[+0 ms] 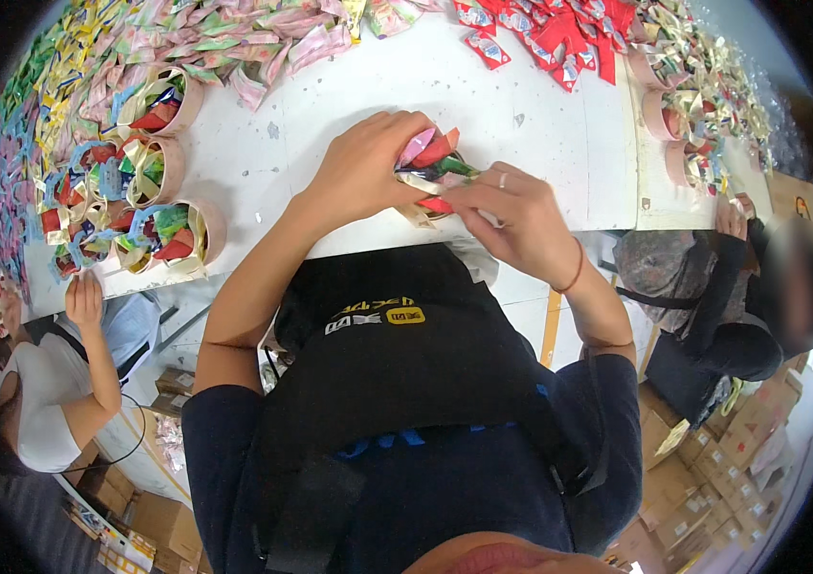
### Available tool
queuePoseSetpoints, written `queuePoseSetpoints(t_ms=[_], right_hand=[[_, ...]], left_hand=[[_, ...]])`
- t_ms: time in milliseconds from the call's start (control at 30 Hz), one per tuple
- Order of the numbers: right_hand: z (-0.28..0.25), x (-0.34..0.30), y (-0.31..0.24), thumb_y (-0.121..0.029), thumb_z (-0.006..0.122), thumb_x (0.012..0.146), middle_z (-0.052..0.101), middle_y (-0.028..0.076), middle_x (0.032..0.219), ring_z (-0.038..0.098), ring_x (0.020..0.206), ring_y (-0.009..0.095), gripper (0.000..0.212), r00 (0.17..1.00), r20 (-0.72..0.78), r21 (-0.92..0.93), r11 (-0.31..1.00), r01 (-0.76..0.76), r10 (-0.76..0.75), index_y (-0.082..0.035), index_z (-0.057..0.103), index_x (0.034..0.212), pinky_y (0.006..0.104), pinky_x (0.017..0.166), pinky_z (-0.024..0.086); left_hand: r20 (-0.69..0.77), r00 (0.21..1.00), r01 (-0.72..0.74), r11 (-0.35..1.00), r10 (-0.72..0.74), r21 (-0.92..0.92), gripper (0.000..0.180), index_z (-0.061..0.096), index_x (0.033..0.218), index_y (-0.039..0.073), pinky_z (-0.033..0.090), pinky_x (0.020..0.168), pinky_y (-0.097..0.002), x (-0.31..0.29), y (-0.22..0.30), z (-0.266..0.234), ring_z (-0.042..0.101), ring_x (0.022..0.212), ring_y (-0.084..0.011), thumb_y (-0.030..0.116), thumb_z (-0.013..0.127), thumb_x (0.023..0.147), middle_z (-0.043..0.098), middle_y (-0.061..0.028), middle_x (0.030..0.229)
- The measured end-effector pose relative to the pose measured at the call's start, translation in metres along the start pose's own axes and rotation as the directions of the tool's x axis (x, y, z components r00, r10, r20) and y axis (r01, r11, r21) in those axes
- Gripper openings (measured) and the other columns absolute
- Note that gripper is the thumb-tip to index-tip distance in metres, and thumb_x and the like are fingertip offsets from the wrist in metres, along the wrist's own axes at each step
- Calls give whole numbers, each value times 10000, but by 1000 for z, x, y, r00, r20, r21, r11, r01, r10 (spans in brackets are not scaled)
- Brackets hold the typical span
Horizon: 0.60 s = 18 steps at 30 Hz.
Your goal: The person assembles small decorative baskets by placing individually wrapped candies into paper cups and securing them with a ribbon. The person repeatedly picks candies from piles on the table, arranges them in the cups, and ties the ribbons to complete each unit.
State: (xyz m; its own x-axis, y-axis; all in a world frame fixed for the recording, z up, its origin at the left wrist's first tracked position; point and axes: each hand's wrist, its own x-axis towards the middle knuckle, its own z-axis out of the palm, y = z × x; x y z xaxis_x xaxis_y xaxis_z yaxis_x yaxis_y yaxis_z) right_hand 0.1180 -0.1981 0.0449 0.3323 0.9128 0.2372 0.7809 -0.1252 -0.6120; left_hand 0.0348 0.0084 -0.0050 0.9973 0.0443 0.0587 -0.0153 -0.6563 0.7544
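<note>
At the near edge of the white table, a small round tub [428, 219] holds several wrapped sweets [433, 151] in red, pink, green and dark wrappers. My left hand [363, 163] curls round its left side, fingers over the far rim and thumb at the near side. From the right, my right hand [510, 203] reaches over the tub with thumb and fingers pinched together at its rim. A pale cream strip [419, 182] crosses the sweets beside those fingertips; whether they grip it or a wrapper cannot be made out. Much of the tub is hidden by both hands.
Several filled pink tubs [215, 234] stand at left, others [653, 115] at right. Pink packets [263, 48] and red packets [559, 33] are heaped along the far side. One person's hand [84, 298] is at the left table edge, another person's hand [732, 218] at the right.
</note>
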Motion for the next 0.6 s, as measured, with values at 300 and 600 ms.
queuePoseSetpoints(t_ms=[300,600], right_hand=[[11,23,-1,-46,665,790,615,117,776,636,753,282,113,990,143,-167,986,25,0,-68,566,840,394,615,520],[-69,307,181,-248,640,903,741,143,940,706,804,225,264,955,-293,-126,988,-88,48,-44,737,1039,332,723,532]], left_hand=[[36,986,-155,977,162,-147,605,576,1097,71,448,844,-430,6,-10,2,566,977,-355,357,844,636,607,-146,1013],[4,996,-93,993,94,-67,543,584,1072,107,467,830,-415,9,-12,5,573,954,-337,302,851,641,614,-103,1004]])
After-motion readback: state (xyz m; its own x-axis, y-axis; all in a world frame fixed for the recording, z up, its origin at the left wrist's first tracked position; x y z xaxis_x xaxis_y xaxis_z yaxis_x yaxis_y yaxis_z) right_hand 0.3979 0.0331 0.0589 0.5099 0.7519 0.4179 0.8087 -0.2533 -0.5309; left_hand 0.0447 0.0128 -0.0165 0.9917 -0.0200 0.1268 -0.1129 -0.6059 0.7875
